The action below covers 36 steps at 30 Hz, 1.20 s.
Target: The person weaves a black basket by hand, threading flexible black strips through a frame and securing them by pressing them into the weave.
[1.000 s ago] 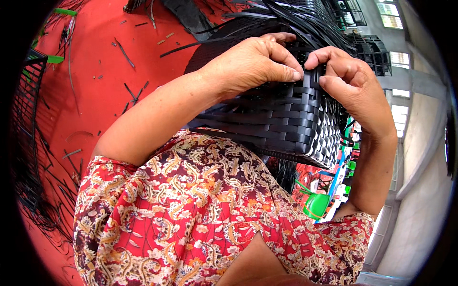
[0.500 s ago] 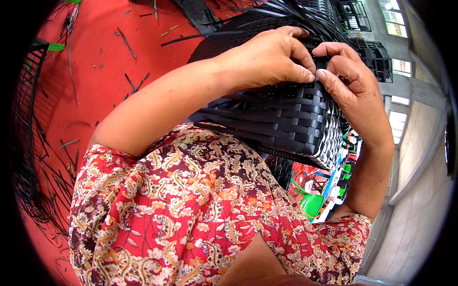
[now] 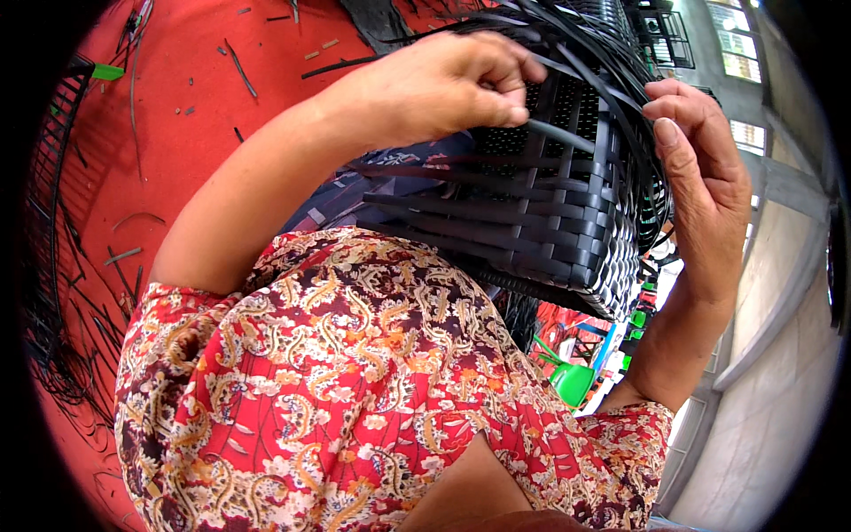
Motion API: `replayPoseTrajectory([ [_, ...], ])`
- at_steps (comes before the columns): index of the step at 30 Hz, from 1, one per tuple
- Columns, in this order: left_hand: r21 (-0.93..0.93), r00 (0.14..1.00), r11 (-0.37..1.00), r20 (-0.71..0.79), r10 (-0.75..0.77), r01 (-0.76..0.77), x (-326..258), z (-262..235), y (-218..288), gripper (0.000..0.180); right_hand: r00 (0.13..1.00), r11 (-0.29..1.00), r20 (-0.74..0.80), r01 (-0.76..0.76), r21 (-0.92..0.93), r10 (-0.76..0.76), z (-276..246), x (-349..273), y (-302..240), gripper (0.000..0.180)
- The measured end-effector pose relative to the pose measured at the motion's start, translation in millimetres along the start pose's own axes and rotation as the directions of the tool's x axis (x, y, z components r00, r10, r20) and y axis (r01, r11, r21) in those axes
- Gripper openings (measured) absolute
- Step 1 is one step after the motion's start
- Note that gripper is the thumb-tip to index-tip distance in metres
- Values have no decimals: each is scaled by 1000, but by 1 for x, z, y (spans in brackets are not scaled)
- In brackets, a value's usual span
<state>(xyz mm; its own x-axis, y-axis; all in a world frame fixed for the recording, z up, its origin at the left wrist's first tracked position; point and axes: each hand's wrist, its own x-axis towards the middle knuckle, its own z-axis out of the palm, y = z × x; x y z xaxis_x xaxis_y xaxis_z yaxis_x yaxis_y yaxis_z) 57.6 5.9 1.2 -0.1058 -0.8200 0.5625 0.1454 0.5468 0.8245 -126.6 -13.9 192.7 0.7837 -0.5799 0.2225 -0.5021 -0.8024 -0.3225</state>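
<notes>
A black basket-like piece [image 3: 567,208], woven from flat plastic strips, is in front of me at upper right. Its side facing me is partly woven, with long loose strips running off to the left. My left hand [image 3: 474,84] is closed in a pinch above it. A flat black strip [image 3: 560,135] runs from its thumb tip to the woven corner. Beside the right edge, my right hand [image 3: 705,160] has its thumb and fingers apart, with nothing seen between them. It is near a bundle of loose black strips [image 3: 612,84] that arches over the top.
Strip scraps [image 3: 239,69] litter the red floor [image 3: 191,151]. A black wire rack [image 3: 53,222] stands at far left. Below the basket at right is a green chair [image 3: 573,383]. Black frames [image 3: 665,40] stand behind, near a grey wall [image 3: 780,266].
My hands have parted from the woven corner. The left has moved left, drawing the strip out; the right has moved right and its fingers have spread. The loose strips have swung over the corner.
</notes>
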Motion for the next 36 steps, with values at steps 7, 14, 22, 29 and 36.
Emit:
replayPoseTrajectory([
  [7,-479,990,870,-14,-138,114,-6,4,-14,20,921,820,345,337,-462,-184,28,23,-17,15],
  [14,-517,911,793,-58,-409,323,7,35,-21,32,930,931,336,248,-269,-150,31,21,11,19],
  [22,-285,902,864,2,-433,415,29,54,0,25,945,988,324,94,-122,-50,29,17,20,14],
  [29,-577,879,703,54,-474,415,28,57,-26,13,944,968,316,158,-196,-90,37,13,29,15],
  [36,-905,915,255,258,-310,341,7,68,-51,17,899,941,416,247,-232,-133,29,15,28,19],
])
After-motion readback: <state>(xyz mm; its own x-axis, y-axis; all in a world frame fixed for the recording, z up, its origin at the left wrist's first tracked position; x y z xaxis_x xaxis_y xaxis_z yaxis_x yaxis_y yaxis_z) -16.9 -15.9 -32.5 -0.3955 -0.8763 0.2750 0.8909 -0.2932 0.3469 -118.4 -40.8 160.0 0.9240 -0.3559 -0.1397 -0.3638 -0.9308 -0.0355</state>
